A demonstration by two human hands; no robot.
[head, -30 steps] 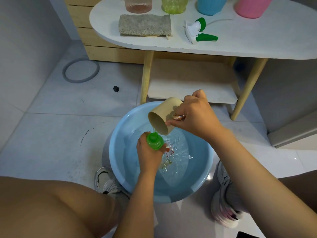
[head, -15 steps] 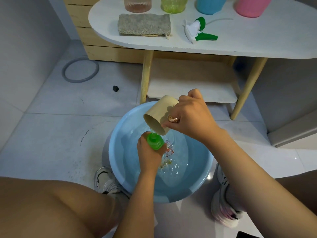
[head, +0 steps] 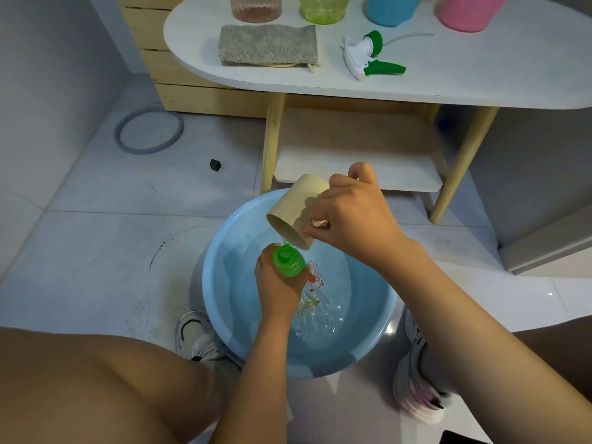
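Right hand [head: 352, 219] grips tilted beige cup [head: 296, 213] over green bottle [head: 288, 261] (held by left hand [head: 275, 290]) above basin [head: 217, 283].

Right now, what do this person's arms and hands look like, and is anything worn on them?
Both arms are bare to the frame's edge: no sleeves, gloves, watch or bracelet show. The left hand wears nothing visible. The right hand has a small shiny rose-gold band at one finger, probably a ring.

Left hand [head: 277, 291] hides the green bottle [head: 288, 261]'s body.
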